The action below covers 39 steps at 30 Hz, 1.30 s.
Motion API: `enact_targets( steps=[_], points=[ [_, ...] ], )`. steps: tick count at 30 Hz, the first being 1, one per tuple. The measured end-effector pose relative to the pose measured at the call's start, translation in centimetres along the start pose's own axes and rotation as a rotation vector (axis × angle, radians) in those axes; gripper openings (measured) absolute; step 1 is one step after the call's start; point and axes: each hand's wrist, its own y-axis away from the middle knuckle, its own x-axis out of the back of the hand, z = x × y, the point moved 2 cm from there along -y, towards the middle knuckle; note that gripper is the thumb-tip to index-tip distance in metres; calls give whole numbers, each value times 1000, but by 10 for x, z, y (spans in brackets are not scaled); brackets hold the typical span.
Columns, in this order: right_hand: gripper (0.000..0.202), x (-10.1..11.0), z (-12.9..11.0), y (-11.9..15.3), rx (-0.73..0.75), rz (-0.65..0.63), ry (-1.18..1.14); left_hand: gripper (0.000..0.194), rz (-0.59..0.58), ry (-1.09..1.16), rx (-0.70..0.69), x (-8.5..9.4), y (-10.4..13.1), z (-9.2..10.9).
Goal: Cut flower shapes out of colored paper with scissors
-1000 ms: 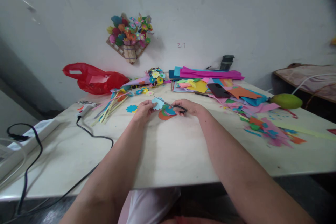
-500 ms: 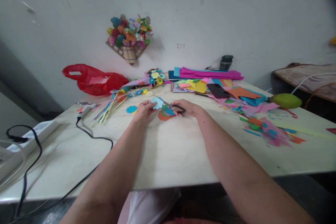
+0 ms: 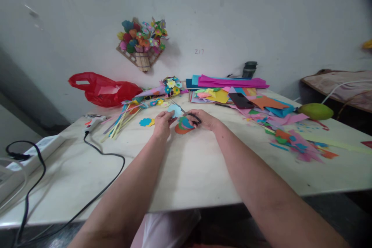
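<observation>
Between the thumb and fingers of my left hand [image 3: 163, 123] is a light blue paper flower [image 3: 175, 110] with a scalloped edge. My right hand [image 3: 202, 119] grips black-handled scissors [image 3: 195, 117], whose blades point up and left at the flower's edge. Whether the blades touch the paper is hard to make out. Below the scissors lie round paper pieces [image 3: 180, 129] in orange, green and blue, partly covered by my right hand. Left of my left hand, a blue paper flower [image 3: 145, 122] rests on the table beside a yellow one [image 3: 152, 123].
A glue gun [image 3: 94, 123] with a black cord sits at left, near a white power strip [image 3: 37, 155]. Behind are paper strips [image 3: 119, 122], a red bag [image 3: 107, 91] and a paper bouquet [image 3: 171, 85]. Paper scraps [image 3: 302, 145], a phone [image 3: 241, 100] and coloured sheets [image 3: 232, 81] lie at right.
My right hand and the scissors have shifted slightly left. My left hand has turned a little, with the light blue flower moving slightly right and up.
</observation>
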Motion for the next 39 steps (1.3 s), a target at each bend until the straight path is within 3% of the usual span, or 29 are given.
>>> enact_targets(
  steps=[10,18,39],
  points=[
    [24,-17,-15,4,-6,38,-26,26,113,64,-19,-10,11,-3],
    [33,-36,-16,-1,-14,82,-76,21,219,105,-38,-13,15,-2],
    [41,-53,-8,-7,-24,139,-174,17,263,85,-102,-15,17,-4]
  ],
)
